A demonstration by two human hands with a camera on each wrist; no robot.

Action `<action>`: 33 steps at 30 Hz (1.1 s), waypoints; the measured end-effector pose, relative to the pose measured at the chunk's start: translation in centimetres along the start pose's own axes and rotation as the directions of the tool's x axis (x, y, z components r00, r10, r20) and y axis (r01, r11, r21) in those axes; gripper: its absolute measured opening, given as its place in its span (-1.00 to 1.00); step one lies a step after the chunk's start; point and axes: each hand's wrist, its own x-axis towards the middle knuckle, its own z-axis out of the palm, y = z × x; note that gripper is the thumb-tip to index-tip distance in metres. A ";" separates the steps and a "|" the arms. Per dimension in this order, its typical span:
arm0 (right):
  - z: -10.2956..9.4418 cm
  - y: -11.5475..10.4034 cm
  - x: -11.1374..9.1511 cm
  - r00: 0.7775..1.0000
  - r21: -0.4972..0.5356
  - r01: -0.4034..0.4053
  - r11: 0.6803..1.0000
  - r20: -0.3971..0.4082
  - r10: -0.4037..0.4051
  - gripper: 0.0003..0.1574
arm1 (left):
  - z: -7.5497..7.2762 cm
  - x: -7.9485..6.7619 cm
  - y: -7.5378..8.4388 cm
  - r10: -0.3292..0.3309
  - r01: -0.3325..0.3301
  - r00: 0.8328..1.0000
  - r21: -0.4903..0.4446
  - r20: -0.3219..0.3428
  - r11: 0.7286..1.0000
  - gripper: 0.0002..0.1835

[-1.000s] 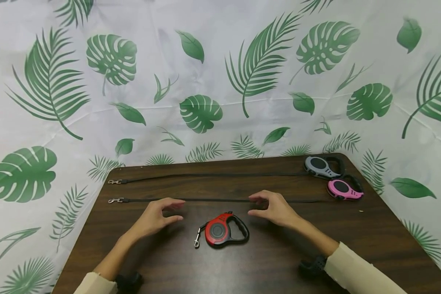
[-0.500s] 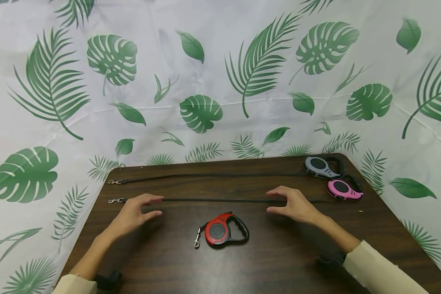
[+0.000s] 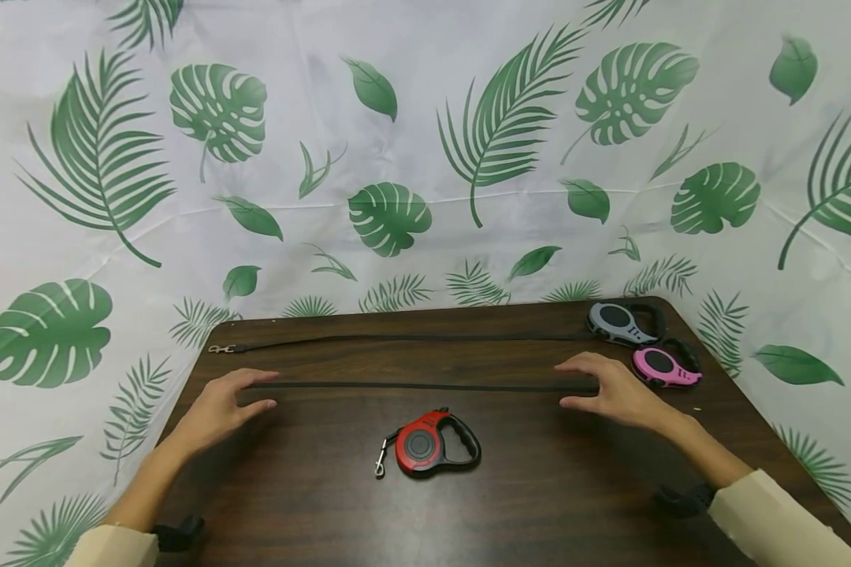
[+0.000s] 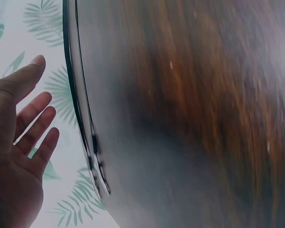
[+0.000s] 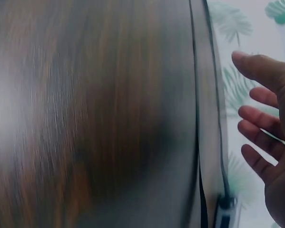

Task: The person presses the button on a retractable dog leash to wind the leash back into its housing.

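Observation:
My left hand (image 3: 221, 405) hovers over the left part of the table, fingers relaxed and holding nothing; in the head view it covers the clip end of the nearer black leash strap (image 3: 425, 386). My right hand (image 3: 613, 390) is held over the right part, fingers loosely bent and apart from the thumb, also with nothing in it. Between the hands lies a red retractable dog leash (image 3: 420, 444) with a black handle and a small metal clip (image 3: 380, 466) at its left. Both wrist views show spread fingers (image 4: 37, 111) away from the table top.
A grey retractable leash (image 3: 618, 323) and a pink one (image 3: 663, 366) lie at the table's back right. The farther strap (image 3: 397, 338) runs left to a metal clip (image 3: 222, 349). Behind the wooden table (image 3: 425, 520) hangs a white leaf-print cloth (image 3: 425, 157).
My hands have moved apart, the left one to the left and the right one to the right. The red, grey and pink leashes stay where they were.

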 end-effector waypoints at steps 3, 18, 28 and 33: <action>-1.0 1.1 -0.7 1.000 -0.034 -0.022 0.999 -0.009 0.022 -0.30 | -0.3 -0.2 -0.5 -0.001 0.001 1.000 0.016 -0.011 1.000 -0.46; -6.2 5.5 -3.3 0.998 -0.169 -0.043 0.985 -0.063 0.032 -0.23 | -1.1 -1.0 -3.4 -0.023 0.025 0.998 0.024 -0.062 0.999 -0.47; -8.5 8.8 -5.4 0.994 -0.223 -0.092 0.970 -0.079 0.077 -0.16 | -2.0 -1.5 -4.3 -0.105 0.104 0.994 0.034 0.028 0.994 -0.52; -9.0 10.3 -6.1 0.990 -0.240 -0.139 0.961 -0.051 0.130 -0.14 | -2.1 -1.6 -4.5 -0.110 0.108 0.993 0.040 0.052 0.993 -0.52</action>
